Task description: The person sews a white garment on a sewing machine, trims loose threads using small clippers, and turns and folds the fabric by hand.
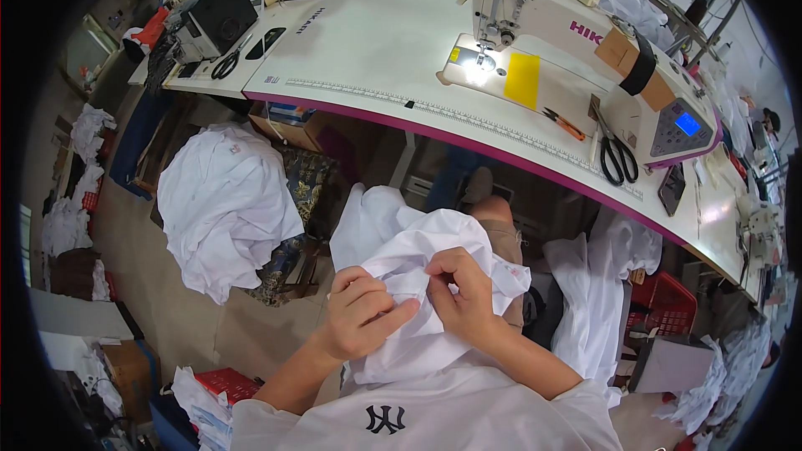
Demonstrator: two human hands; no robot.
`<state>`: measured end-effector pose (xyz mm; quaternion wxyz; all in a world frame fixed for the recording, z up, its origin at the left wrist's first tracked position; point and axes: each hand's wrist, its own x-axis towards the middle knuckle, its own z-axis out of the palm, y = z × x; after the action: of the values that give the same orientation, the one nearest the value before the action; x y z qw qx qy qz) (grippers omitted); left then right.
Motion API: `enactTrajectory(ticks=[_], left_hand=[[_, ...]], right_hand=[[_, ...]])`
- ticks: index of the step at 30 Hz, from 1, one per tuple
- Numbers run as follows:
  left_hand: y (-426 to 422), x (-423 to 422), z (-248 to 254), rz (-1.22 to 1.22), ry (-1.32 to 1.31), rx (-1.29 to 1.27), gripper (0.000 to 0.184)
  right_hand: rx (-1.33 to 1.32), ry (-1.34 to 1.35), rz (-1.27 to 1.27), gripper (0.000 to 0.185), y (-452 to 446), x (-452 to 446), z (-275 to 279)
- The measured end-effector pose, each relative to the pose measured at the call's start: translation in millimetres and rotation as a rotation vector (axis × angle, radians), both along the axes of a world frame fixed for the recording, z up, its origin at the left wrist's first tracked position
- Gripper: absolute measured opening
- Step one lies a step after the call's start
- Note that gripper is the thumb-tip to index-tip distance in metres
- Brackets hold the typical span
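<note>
A white cloth garment (pixel 426 238) lies bunched over my lap, below the table's front edge. My left hand (pixel 361 315) is closed on a fold of it, thumb and fingers pressed together. Close by on the right, my right hand (pixel 461 294) pinches the same cloth between thumb and forefinger. A short stretch of white fabric runs between the two hands. Part of the fingertips is hidden in the folds.
A sewing machine (pixel 535 17) stands on the white table (pixel 351 42). Black scissors (pixel 616 159), orange-handled snips (pixel 564 124) and a phone (pixel 671 190) lie at its right. White cloth piles (pixel 225 200) sit left and right of me. A red basket (pixel 672 305) stands right.
</note>
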<state>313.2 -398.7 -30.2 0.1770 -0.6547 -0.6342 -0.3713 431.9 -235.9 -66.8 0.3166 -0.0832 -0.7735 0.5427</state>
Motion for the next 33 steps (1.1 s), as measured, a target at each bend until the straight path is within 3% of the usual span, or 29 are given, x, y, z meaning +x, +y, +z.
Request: enactTrajectory(ticks=[10,13,15,18,27,33], left_hand=[[6.3,6.6,-0.8,-0.006,0.003,-0.046,0.031],[9.0,9.0,-1.2,0.035,-0.013,-0.073,0.029],[13.4,11.3,-1.9,0.04,-0.019,-0.067,0.028],[22.2,17.3,-2.5,0.031,-0.033,-0.053,0.028],[29.8,22.1,-7.3,0.003,-0.046,-0.096,0.031],[24.2,21.0,-7.3,-0.004,-0.028,-0.19,0.035]], right_hand=[[-0.117,0.006,-0.045,0.024,0.3,11.1,-4.0],[-0.271,-0.03,0.013,0.017,5.2,27.7,2.5],[-0.64,-0.277,0.152,0.013,6.9,41.3,21.6],[-0.723,-0.349,0.235,0.015,9.2,46.4,32.5],[-0.92,-0.447,0.212,0.018,12.5,52.0,20.7],[-0.876,-0.43,0.22,0.015,13.2,55.8,12.2]])
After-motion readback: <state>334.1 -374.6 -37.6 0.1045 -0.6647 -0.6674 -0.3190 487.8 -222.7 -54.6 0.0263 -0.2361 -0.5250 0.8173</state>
